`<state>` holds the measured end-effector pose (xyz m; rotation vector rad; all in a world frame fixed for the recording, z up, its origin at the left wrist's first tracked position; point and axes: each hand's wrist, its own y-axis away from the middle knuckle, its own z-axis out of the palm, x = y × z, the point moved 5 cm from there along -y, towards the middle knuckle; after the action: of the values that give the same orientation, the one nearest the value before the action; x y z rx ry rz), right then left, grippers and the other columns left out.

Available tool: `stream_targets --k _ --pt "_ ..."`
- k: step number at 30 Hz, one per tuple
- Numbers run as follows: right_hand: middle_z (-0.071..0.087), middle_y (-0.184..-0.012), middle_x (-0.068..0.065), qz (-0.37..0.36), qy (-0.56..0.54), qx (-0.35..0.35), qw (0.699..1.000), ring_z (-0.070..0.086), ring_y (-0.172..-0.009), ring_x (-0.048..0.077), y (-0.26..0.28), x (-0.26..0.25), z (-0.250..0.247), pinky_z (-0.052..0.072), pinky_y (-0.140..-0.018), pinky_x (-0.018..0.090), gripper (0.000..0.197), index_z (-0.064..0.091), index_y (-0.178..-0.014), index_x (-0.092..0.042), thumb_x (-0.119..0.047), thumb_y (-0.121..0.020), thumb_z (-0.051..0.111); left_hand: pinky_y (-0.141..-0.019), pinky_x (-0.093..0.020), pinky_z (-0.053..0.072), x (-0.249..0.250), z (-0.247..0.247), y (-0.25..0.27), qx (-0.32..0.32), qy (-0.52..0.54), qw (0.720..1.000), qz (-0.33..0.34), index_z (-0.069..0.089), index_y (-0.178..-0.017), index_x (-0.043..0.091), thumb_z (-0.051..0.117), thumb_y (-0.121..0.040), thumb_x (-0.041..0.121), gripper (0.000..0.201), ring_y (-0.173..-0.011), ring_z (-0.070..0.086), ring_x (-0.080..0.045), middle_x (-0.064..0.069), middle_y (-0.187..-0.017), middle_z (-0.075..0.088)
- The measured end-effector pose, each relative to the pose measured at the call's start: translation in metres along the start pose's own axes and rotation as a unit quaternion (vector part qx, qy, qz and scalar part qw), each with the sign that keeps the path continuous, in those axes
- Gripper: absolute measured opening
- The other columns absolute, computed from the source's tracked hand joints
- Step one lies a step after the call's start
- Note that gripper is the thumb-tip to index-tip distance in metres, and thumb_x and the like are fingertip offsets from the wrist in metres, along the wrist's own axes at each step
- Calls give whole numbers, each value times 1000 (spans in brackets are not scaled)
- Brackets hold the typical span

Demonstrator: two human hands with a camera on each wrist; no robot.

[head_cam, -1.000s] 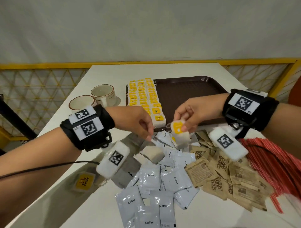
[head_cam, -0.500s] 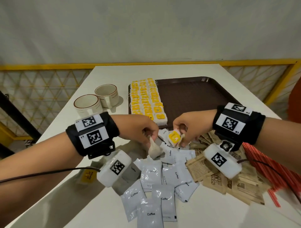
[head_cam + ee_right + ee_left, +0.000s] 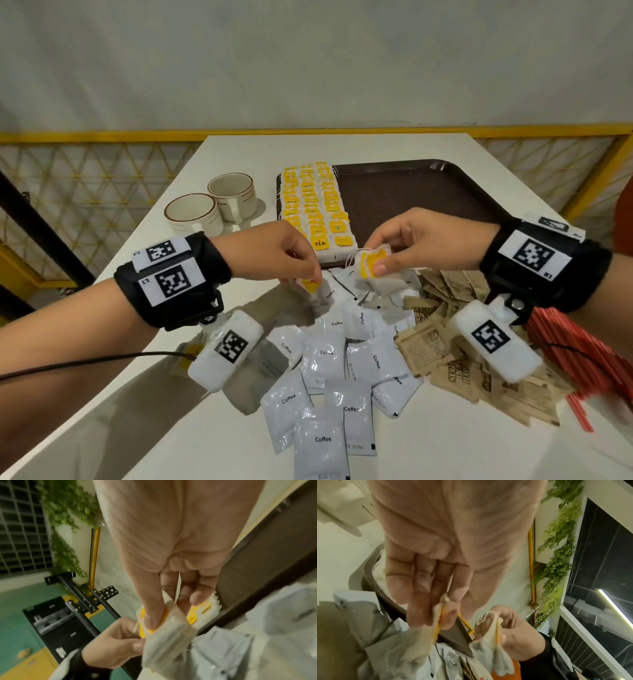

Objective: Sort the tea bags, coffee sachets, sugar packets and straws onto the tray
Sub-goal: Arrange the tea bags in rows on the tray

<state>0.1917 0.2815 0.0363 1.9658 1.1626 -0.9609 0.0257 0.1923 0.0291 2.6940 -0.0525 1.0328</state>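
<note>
Both hands are now lifting clear of the heap of coffee sachets (image 3: 329, 363), where half a second ago they were dipping into it. The left hand (image 3: 274, 253) is pinching one tea bag (image 3: 310, 286) by its yellow tag, and the right hand (image 3: 421, 240) is pinching another tea bag (image 3: 375, 270) between thumb and fingers. Both bags are hanging just short of the tray (image 3: 428, 192), so they are probably heading for the rows of tea bags (image 3: 313, 205) already lining its left side.
</note>
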Motion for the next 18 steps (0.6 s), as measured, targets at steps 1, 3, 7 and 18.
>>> stream_targets --k 1,3,7,18 --pt "74 -90 2 -8 -31 -8 999 66 -79 6 1 -5 3 52 -75 15 25 69 -98 -8 -9 -74 73 -66 -19 53 2 0 0 1 -9 1000 2 76 -86 20 66 -87 22 10 -68 63 -6 5 -84 72" --pt "74 -92 6 -27 -31 -25 999 65 -80 10 1 -15 10 52 -79 19 27 69 -100 -7 -9 -73 73 -70 -28 55 8 -2 1 2 -18 1000 12 73 -86 20 69 -85 18 5 -66 63 -14 6 -72 68" --pt "68 -90 10 -40 0 -14 999 58 -77 19 -8 -22 22 49 -80 33 39 63 -109 -12 -3 -74 77 -67 -34 53 15 -5 4 23 23 999 17 55 -104 16 75 -78 8 34 -65 62 -19 -9 -75 66" --pt "71 -92 12 -58 11 18 998 61 -79 14 -19 -20 51 51 -80 31 17 69 -90 -16 -8 -76 77 -63 -21 51 -17 -22 54 92 68 993 -7 61 -80 12 80 -72 8 21 -62 63 -13 4 -70 66"
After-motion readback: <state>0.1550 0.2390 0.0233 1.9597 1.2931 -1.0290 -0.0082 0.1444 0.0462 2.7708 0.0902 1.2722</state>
